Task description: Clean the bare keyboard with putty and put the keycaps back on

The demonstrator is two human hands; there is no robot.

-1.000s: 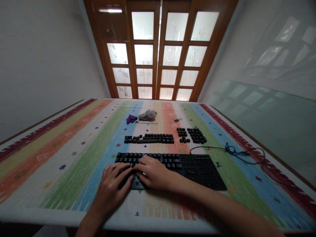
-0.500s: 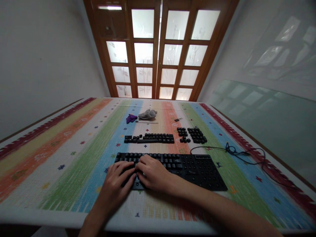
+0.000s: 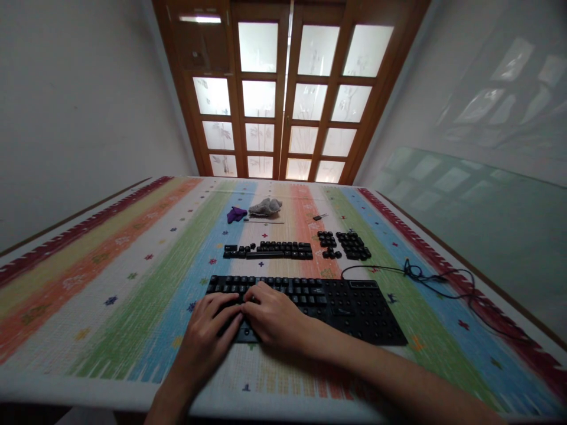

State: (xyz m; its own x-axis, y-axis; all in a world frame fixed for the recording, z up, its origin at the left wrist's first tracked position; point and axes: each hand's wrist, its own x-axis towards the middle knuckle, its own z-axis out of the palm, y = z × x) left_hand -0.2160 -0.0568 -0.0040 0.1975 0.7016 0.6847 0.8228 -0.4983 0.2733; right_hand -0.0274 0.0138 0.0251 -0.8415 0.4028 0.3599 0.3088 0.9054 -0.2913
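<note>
A black keyboard [image 3: 361, 313] lies in front of me, its right part and lower left stripped of keycaps while several rows of keys remain on it. My left hand [image 3: 212, 324] rests over the keyboard's left end, fingers stretched out and thumb apart from them, the fingertips close to my right hand. Bent over the middle-left keys, my right hand [image 3: 272, 316] has its fingers and thumb drawn together. Whatever is between those fingertips is hidden. Beyond the keyboard, removed keycaps [image 3: 283, 251] stand in rows, with a further group of keycaps [image 3: 352, 245] to their right.
Further back lie a purple cloth [image 3: 236, 214], a grey cloth [image 3: 266, 206], a thin stick [image 3: 266, 222] and a small dark tool with wire ends [image 3: 318, 217]. The keyboard's cable [image 3: 434, 277] coils to the right on the striped tablecloth [image 3: 146, 295].
The right hand's fingers have shifted slightly over the keys and the wrist sits a touch lower. The left hand has barely moved; the view has tilted a little.
</note>
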